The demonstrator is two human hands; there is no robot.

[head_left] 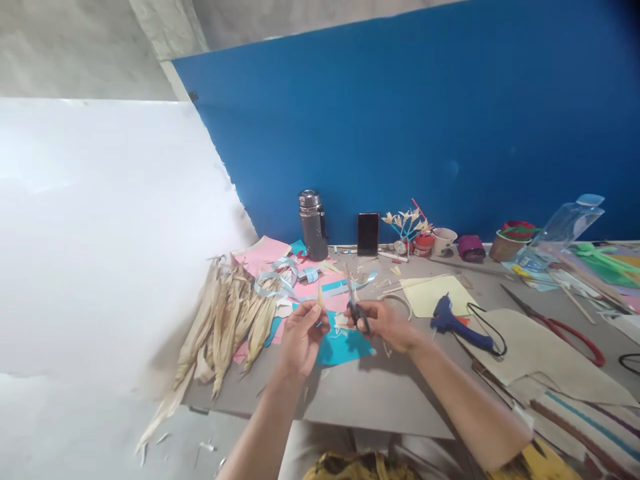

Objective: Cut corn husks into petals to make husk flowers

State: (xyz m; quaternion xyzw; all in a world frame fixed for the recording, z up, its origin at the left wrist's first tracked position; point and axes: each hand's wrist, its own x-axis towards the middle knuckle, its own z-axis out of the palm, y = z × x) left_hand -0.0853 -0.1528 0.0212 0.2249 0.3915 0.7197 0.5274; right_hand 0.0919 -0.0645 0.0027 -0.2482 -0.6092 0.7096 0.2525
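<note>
We find the left hand (303, 335) closed in a pinch, thumb against fingers, on a small pale husk piece (321, 297) that stands up from the fingertips above the cluttered table (400, 393). The right hand (391, 325) is curled around the dark handles of the scissors (360, 319), whose blades point away from the wearer, near the husk piece but, as far as we can tell, apart from it. A blue sheet (345, 348) lies below both hands, and a bundle of dried husks (223, 320) lies to the left.

We judge the husk piece to be very light, thin and dry, more papery than slippery, and liable to split along its length. We recommend a light pinch at its lower end, leaving the upper part free. The scissors we judge rigid and heavier, best held by the handles.

The pinched end of the husk piece is hidden by the fingers. We cannot make out whether the blades stand parted, nor which right fingers pass through the loops. Scraps beneath the hands are too small to identify, and both forearms run out of frame.
</note>
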